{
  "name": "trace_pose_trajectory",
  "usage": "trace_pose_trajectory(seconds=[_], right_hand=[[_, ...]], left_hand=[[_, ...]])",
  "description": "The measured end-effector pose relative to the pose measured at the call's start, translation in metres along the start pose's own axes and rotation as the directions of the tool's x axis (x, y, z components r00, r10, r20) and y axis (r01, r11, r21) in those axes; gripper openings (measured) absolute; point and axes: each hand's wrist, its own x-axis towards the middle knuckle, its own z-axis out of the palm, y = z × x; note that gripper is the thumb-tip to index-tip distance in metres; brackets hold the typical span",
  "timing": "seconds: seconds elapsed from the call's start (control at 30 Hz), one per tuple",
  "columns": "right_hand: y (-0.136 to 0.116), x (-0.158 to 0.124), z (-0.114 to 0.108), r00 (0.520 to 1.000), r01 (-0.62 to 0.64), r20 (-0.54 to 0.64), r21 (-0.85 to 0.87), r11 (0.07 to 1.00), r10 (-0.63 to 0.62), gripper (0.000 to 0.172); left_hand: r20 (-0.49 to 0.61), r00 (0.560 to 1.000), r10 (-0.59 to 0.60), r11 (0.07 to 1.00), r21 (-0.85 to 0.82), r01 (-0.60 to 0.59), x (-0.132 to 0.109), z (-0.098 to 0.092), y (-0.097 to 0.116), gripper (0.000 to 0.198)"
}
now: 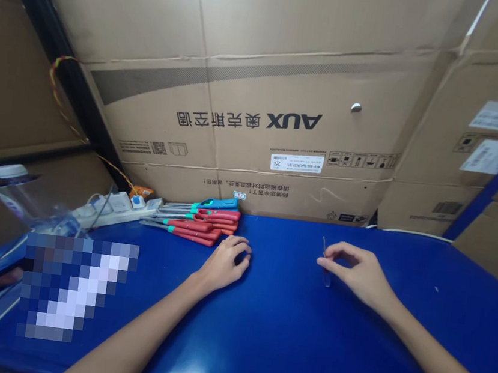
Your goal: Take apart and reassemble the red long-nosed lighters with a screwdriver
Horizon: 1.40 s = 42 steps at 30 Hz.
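We note the right hand (358,274) pinched closed, thumb against fingertips, on a slim tool (326,279). The tool stands near upright at the fingertips: a thin dark shaft shows above the pinch and a clear, glassy end below it. We judge that so narrow a piece calls for a fingertip grip, which leaves both ends free. Whether its lower end meets the blue table (275,341) we cannot tell.

The left hand (225,263) is loosely curled, a gap between thumb and fingers; we see nothing in its hold. It appears to rest on the table, well apart from the tool.

Just beyond and to the left of that hand lie long-necked lighters: red ones (194,226) with green parts and, behind them, a blue one (224,204). Their handles point toward the left hand and their metal necks away; laid alike, we suppose, so they bundle neatly. Contact with the hand is unclear.

Of the tool's look: slender, partly see-through, perhaps a small screwdriver; any marking is too small to read.
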Motion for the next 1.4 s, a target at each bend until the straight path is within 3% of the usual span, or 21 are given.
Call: trace_pose_trajectory(seconds=[0.33,0.5,0.77,1.0,1.13,1.4], right_hand=[[0.0032,0.0033,-0.0019,0.995,-0.094,0.053,0.115,0.989,0.088,0.041],[-0.0021,0.0006,-0.0003,0.995,-0.094,0.031,0.085,0.992,0.092,0.035],[-0.0006,0.0006,0.0019,0.996,-0.086,0.015,0.075,0.994,0.085,0.044],[-0.0026,-0.0009,0.0016,0.998,-0.064,0.015,0.059,0.996,0.063,0.036],[-0.0011,-0.0011,0.0028,0.997,-0.071,0.023,0.082,0.994,0.069,0.043],[-0.0053,-0.0020,0.0018,0.999,-0.032,0.039,0.033,0.999,0.031,0.034]], left_hand=[[0.039,0.999,-0.013,1.000,0.005,0.013,0.0003,-0.0003,0.0007,0.012],[0.052,0.999,-0.013,1.000,0.007,0.013,0.0003,-0.0004,0.0012,0.012],[0.058,0.998,-0.010,1.000,0.010,0.009,0.0006,-0.0006,0.0011,0.012],[0.067,0.998,-0.014,1.000,0.015,0.013,0.0008,-0.0010,0.0019,0.012],[0.072,0.997,-0.014,1.000,0.016,0.013,0.0009,-0.0012,0.0021,0.012],[0.078,0.997,-0.018,1.000,0.024,0.016,0.0011,-0.0018,0.0023,0.013]])
